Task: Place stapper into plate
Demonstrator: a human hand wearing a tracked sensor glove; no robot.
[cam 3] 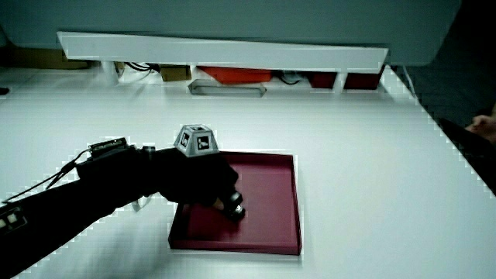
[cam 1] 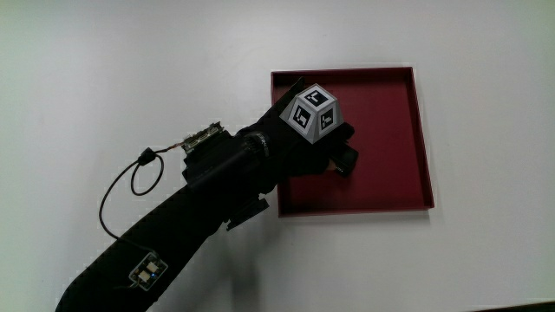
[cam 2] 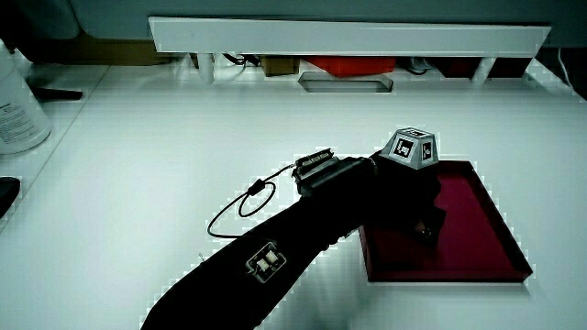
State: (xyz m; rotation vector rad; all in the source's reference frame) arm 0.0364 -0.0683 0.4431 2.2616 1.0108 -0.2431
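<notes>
A square dark-red plate with a low rim lies on the white table and shows in both side views. The black-gloved hand reaches in over the plate's edge nearest the person, with the patterned cube on its back. Its fingers are curled down around a small dark stapler, which sits low against the plate's floor. Both side views show the stapler peeking out under the fingertips, mostly hidden by the hand.
A low white partition closes the table's end farthest from the person. A white container stands near the table's edge in a side view. A thin cable loop hangs beside the forearm.
</notes>
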